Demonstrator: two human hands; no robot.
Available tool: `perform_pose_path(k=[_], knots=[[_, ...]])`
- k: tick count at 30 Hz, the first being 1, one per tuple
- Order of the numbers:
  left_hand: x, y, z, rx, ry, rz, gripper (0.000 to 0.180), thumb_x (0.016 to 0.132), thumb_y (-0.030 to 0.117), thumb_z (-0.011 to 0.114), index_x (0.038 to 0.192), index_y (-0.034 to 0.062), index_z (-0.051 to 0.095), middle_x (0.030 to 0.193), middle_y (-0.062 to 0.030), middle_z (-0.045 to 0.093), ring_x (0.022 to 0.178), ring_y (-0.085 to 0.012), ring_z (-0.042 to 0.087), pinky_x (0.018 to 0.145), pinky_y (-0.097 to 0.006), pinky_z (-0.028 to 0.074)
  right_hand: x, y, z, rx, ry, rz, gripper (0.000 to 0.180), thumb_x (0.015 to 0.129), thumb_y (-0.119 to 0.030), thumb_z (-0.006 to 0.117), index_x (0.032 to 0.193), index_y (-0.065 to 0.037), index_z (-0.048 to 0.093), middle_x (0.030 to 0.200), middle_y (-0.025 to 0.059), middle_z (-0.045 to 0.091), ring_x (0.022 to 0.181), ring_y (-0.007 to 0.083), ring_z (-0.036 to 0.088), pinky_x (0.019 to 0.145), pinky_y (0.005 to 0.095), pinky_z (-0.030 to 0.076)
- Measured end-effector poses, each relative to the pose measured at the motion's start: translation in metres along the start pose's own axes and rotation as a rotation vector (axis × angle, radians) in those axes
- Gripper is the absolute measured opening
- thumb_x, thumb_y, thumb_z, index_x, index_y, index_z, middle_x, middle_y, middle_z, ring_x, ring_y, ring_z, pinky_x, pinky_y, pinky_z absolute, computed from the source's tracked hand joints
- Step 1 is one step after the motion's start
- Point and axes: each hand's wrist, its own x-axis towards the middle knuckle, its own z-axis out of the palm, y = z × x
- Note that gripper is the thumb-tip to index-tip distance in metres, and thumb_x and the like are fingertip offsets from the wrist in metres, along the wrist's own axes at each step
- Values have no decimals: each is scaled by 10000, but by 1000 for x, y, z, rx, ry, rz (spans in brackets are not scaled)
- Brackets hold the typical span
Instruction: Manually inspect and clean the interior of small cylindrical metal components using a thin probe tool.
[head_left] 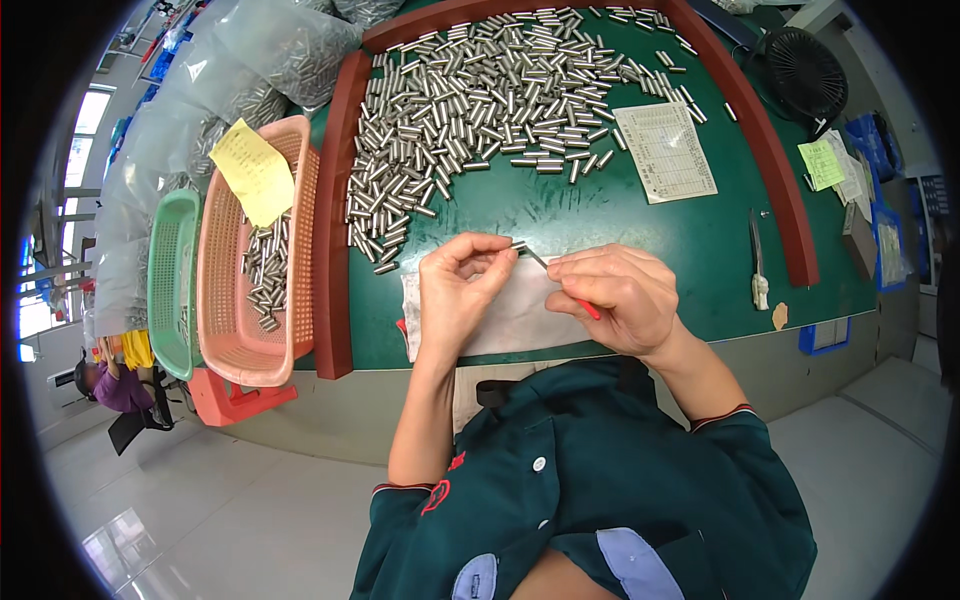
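Pin (518, 244) in L hand (462, 285), tool (592, 310) in R hand (625, 298), both above cloth (520, 315).
L hand grips pin btwn thumb & fingertips, one end showing; R hand is closed round the red-handled tool, its thin dark tip pointing L, right by pin (contact: can't tell). Cloth, whitish, lies on green table (560, 215) at the near edge. Beyond: big pile (480, 95) of loose steel pins, w/ printed card (665, 152) to its R. Red-brown L rail (334, 220) & R rail (765, 160) flank the work area. Past L rail: pink basket (222, 335) w/ pins & yellow note (253, 172), then green basket (172, 285); clear bags (290, 50) behind. Past R rail: blk fan (805, 70).
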Motion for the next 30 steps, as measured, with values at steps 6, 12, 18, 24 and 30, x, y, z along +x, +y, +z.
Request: perform_pose_path(k=[6, 12, 18, 24, 30], knots=[[-2, 1, 3, 78, 50, 28, 75, 746, -3, 644, 813, -34, 630, 734, -24, 626, 628, -40, 556, 586, -170, 454, 4, -3, -8, -54, -120, 26, 149, 786, -17, 589, 926, -5, 539, 780, 121, 640, 697, 260, 653, 550, 296, 523], [-1, 1, 4, 71, 75, 45, 80, 747, -9, 636, 823, -33, 632, 732, -30, 629, 635, -44, 561, 593, -172, 455, 4, -6, -15, 15, -41, -48, 162, 824, 21, 500, 982, -6, 518, 799, 132, 641, 715, 296, 653, 590, 336, 541], [0, -1, 4, 21, 59, 67, 93, 771, -6, 616, 855, -47, 621, 736, -56, 632, 651, -69, 580, 602, -183, 462, 1, -3, -11, 77, 12, 2, 91, 863, -17, 482, 953, -10, 492, 771, 160, 631, 707, 301, 654, 596, 349, 544], [-1, 2, 3, -11, 36, 31, 134, 845, 63, 559, 906, -51, 596, 719, -84, 631, 636, -100, 590, 583, -211, 478, 2, -1, -7, 101, 19, -1, 76, 870, -33, 480, 943, -15, 489, 773, 155, 634, 713, 299, 655, 589, 339, 543], [0, 1, 1, -2, 25, 38, 161, 862, 95, 543, 891, -56, 594, 687, -89, 628, 601, -98, 579, 564, -210, 478, 1, 0, -4, 105, 2, -26, 85, 861, -33, 490, 945, -25, 493, 777, 146, 636, 722, 293, 657, 569, 320, 537]])
